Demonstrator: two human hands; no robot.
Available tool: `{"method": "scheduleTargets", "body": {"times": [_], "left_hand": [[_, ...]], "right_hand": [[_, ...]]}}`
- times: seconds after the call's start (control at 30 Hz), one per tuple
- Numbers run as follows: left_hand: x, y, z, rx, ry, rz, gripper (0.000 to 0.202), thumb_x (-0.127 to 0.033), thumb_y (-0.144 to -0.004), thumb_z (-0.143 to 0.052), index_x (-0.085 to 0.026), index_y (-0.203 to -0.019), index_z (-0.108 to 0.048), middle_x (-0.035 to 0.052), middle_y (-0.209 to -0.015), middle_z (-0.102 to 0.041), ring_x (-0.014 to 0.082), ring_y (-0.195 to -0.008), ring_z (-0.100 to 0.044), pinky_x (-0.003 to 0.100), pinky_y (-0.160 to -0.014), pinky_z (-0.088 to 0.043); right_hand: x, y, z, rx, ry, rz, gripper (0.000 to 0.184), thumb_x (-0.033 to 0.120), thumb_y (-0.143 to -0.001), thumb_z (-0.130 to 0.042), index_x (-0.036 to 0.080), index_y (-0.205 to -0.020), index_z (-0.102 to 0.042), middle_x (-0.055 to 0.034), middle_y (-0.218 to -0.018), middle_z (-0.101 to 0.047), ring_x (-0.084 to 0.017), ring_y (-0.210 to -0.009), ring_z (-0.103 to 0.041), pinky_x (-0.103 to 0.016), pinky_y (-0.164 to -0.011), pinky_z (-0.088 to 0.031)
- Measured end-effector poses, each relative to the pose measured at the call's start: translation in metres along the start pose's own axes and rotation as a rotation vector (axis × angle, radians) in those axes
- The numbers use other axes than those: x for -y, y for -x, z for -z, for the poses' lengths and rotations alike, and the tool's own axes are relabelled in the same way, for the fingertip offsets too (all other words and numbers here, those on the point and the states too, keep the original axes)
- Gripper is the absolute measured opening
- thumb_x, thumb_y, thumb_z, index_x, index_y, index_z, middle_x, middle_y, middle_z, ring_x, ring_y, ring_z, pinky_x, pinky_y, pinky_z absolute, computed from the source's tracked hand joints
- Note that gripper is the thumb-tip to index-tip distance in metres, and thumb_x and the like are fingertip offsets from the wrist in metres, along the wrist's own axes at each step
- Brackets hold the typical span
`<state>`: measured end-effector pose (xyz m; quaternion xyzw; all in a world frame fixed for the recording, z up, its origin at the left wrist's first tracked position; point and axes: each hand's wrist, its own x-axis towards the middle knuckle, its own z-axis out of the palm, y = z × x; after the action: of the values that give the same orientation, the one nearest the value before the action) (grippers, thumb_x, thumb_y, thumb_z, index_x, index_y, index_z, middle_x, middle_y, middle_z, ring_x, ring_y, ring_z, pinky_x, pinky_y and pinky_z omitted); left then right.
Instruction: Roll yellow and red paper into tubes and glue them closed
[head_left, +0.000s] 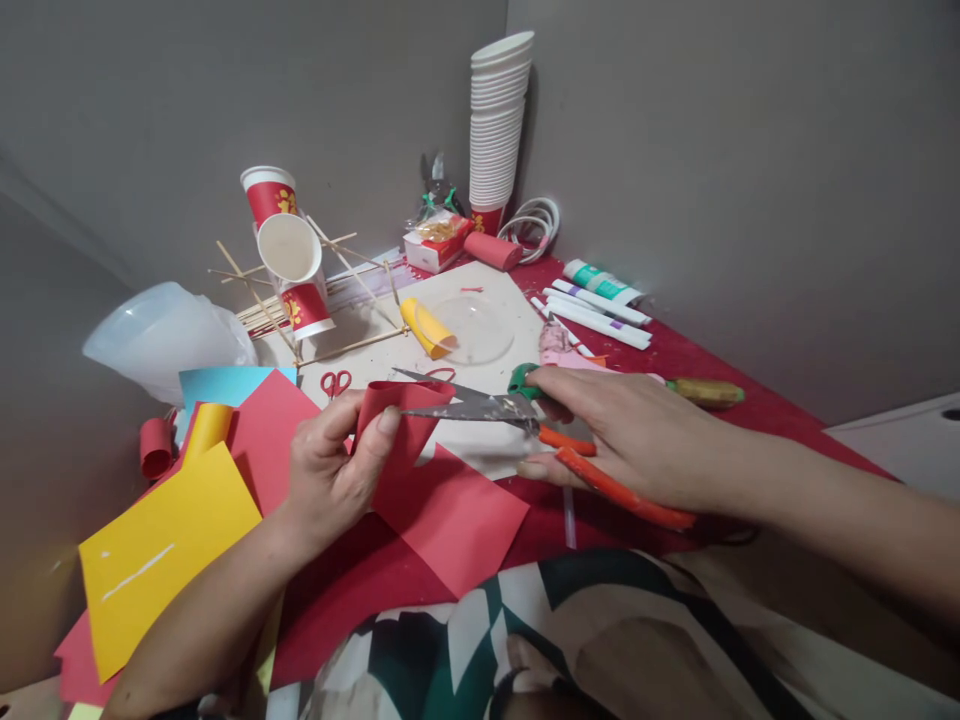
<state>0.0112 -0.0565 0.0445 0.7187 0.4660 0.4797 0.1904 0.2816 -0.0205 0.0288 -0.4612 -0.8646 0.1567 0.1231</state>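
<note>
My left hand (335, 462) pinches a folded piece of red paper (405, 425) between thumb and fingers. The scissors (487, 408) are in my right hand (626, 430), which grips their green and orange handles. Their blades are parted, one passing behind the folded paper and the other in front near my left thumb. Just below lies a square red sheet (454, 520), partly covered by the held piece. A small pair of red-handled scissors (335, 384) rests behind my left hand.
Paper cups (291, 250) stand by a stick frame (352, 348) at the back left. A tall cup stack (501, 120) rises in the corner. Yellow paper (165, 550) lies left, glue sticks (596, 318) right. A clear round lid (474, 330) and yellow roll (427, 328) sit mid-table.
</note>
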Motion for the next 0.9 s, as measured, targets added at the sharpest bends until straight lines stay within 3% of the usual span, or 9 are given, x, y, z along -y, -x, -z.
{"method": "scheduleTargets", "body": {"times": [0.17, 0.4, 0.73, 0.9], "left_hand": [[0.003, -0.001, -0.002, 0.018, -0.006, -0.027, 0.016, -0.026, -0.093, -0.062, -0.019, -0.079, -0.068, -0.0016, -0.065, -0.056, 0.0098, -0.057, -0.046, 0.021, -0.054, -0.038], [0.009, -0.004, -0.004, 0.041, -0.036, -0.217, 0.011, -0.015, -0.092, -0.061, -0.017, -0.081, -0.064, -0.0038, -0.064, -0.052, 0.0066, -0.054, -0.043, 0.018, -0.05, -0.035], [0.01, -0.002, -0.005, 0.046, -0.057, -0.183, 0.018, -0.02, -0.095, -0.058, -0.018, -0.077, -0.061, -0.0033, -0.063, -0.048, 0.0072, -0.053, -0.041, 0.019, -0.048, -0.035], [0.01, -0.002, -0.006, 0.071, -0.021, -0.138, 0.019, -0.02, -0.095, -0.058, -0.018, -0.075, -0.06, -0.0038, -0.063, -0.044, 0.0071, -0.054, -0.038, 0.02, -0.049, -0.033]], "right_hand": [[-0.001, 0.001, 0.003, 0.04, -0.005, -0.026, 0.046, 0.068, -0.081, -0.053, 0.023, -0.087, -0.049, -0.0091, -0.079, -0.063, -0.026, -0.067, -0.059, -0.032, -0.055, -0.034], [-0.002, 0.002, 0.005, 0.085, 0.019, -0.034, 0.039, 0.06, -0.081, -0.056, 0.023, -0.085, -0.047, -0.0083, -0.081, -0.064, -0.025, -0.07, -0.059, -0.03, -0.057, -0.032], [-0.003, 0.004, 0.0, 0.076, -0.067, -0.066, 0.042, 0.059, -0.079, -0.06, 0.024, -0.071, -0.038, -0.0005, -0.061, -0.053, -0.017, -0.054, -0.047, -0.029, -0.054, -0.029], [-0.009, 0.007, -0.006, 0.005, -0.103, -0.031, 0.051, 0.07, -0.079, -0.054, 0.025, -0.064, -0.034, -0.0007, -0.054, -0.047, -0.017, -0.05, -0.042, -0.031, -0.052, -0.027]]}}
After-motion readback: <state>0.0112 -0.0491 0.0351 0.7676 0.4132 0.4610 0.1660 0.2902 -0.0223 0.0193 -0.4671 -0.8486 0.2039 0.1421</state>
